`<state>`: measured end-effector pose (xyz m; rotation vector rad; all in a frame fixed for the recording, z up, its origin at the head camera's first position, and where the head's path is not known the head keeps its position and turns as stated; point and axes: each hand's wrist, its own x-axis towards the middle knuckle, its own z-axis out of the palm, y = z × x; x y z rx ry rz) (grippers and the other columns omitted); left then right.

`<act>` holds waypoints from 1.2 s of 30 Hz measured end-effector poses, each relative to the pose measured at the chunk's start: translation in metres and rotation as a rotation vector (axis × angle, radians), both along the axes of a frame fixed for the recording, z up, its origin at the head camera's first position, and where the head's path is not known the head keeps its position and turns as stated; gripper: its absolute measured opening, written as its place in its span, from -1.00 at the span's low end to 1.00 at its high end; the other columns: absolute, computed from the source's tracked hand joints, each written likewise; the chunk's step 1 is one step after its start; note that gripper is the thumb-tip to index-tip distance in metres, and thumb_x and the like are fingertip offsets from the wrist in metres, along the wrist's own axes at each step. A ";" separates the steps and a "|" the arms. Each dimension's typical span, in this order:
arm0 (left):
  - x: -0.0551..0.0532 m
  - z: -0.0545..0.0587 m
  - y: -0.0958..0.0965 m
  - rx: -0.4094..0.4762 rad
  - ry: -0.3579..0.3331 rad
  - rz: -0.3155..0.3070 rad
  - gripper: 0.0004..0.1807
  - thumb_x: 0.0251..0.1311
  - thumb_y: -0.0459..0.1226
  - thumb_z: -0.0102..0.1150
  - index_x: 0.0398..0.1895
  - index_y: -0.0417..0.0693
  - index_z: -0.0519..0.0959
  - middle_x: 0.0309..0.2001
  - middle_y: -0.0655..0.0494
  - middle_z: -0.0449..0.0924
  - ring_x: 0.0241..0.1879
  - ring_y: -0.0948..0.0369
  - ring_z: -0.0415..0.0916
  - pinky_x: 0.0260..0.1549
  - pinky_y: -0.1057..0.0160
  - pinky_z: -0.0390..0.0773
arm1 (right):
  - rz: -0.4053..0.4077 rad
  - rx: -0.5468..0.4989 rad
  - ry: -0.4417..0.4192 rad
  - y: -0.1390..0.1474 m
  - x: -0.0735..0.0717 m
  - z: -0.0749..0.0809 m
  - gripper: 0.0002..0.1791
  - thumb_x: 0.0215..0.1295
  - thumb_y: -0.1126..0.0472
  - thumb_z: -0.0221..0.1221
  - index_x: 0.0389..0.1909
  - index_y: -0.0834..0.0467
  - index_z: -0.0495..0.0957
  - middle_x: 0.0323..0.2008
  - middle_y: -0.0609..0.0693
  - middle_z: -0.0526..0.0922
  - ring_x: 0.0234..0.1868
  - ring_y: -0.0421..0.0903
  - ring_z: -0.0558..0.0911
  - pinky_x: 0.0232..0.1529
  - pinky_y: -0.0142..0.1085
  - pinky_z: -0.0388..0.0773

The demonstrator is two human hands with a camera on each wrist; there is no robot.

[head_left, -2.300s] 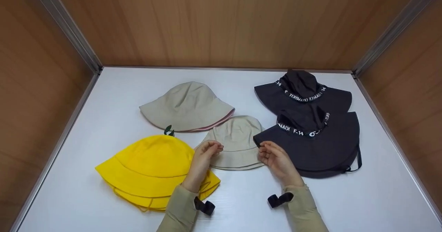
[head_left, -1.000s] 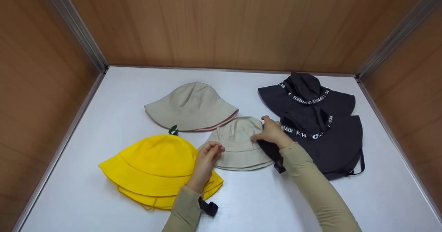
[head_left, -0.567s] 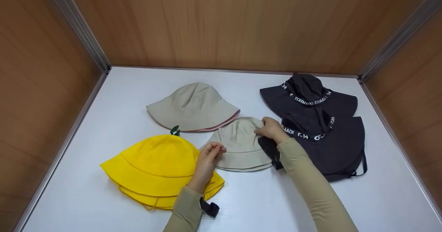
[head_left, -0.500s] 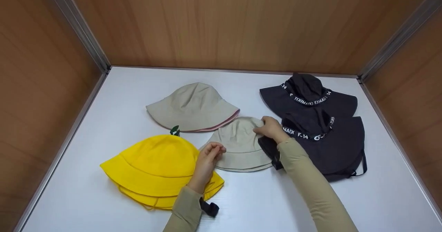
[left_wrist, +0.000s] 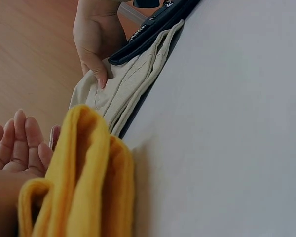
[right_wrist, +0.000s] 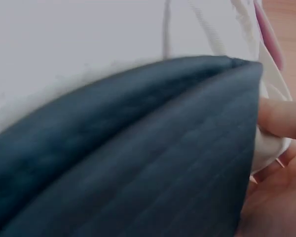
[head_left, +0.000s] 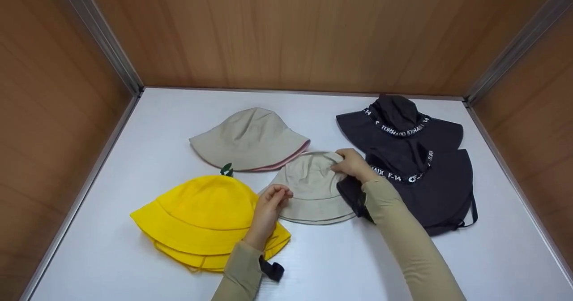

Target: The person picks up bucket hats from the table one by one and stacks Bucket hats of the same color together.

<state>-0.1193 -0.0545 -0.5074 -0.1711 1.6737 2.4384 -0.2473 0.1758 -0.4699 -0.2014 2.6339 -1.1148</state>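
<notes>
A small beige bucket hat (head_left: 309,184) lies flat in the middle of the table. My right hand (head_left: 353,164) grips the top right edge of its crown, thumb on the upper face and fingers behind. In the right wrist view, a dark brim (right_wrist: 187,163) covers part of that grip. My left hand (head_left: 267,209) holds nothing; its fingers are loosely curled by the beige hat's left side. The left forearm passes over the right end of a yellow bucket hat (head_left: 201,211), whose folded brim (left_wrist: 84,173) fills the lower left wrist view.
Behind, a larger beige hat (head_left: 248,142) with pink edging touches the small one. Two dark hats (head_left: 429,193) with lettered bands overlap at the right, a cord hanging from the front one. Wooden panels (head_left: 286,32) enclose the white table (head_left: 322,265).
The right hand has moved up from the beige hat's right brim to its crown and taken hold there, raising the edge slightly. The left hand has stayed nearly still.
</notes>
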 end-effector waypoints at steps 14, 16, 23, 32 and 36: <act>-0.001 -0.003 0.001 -0.002 0.042 0.023 -0.80 0.44 -0.29 -0.17 -0.16 -0.22 0.45 -0.27 0.15 0.53 -0.17 0.25 0.47 -0.04 0.31 0.42 | 0.012 -0.253 0.021 0.003 0.006 0.021 -0.80 -0.05 0.49 0.21 -0.34 0.37 0.48 -0.37 0.03 0.53 -0.40 -0.16 0.44 -0.41 -0.39 0.40; 0.000 -0.002 0.001 0.010 0.047 0.027 -0.81 0.44 -0.30 -0.17 -0.17 -0.20 0.45 -0.27 0.16 0.54 -0.18 0.25 0.47 -0.05 0.32 0.43 | 0.019 -0.286 0.041 0.002 0.009 0.029 -0.80 -0.05 0.50 0.21 -0.33 0.40 0.49 -0.36 0.03 0.54 -0.37 -0.15 0.44 -0.37 -0.39 0.40; 0.001 -0.003 0.001 0.046 0.056 0.023 -0.82 0.44 -0.29 -0.16 -0.21 -0.16 0.47 -0.29 0.19 0.54 -0.19 0.28 0.49 -0.05 0.33 0.45 | 0.041 -0.363 0.097 0.004 0.006 0.039 -0.81 -0.07 0.49 0.22 -0.36 0.34 0.50 -0.43 -0.14 0.51 -0.34 -0.18 0.43 -0.27 -0.38 0.36; 0.003 0.005 0.002 -0.045 0.030 0.056 -0.80 0.42 -0.29 -0.14 -0.17 -0.25 0.46 -0.26 0.11 0.55 -0.13 0.19 0.48 0.10 0.17 0.38 | -0.064 -0.507 0.166 0.001 0.011 0.070 -0.78 -0.02 0.54 0.20 -0.37 0.23 0.48 -0.47 -0.21 0.53 -0.37 -0.26 0.49 -0.26 -0.45 0.40; 0.007 0.014 0.003 -0.071 0.013 0.173 -0.78 0.37 -0.32 -0.07 -0.06 -0.32 0.37 -0.22 0.05 0.50 -0.08 0.10 0.44 0.11 0.14 0.36 | -0.074 -0.586 0.176 0.001 0.018 0.084 -0.75 -0.03 0.56 0.18 -0.40 0.18 0.47 -0.48 -0.21 0.54 -0.40 -0.28 0.52 -0.30 -0.46 0.45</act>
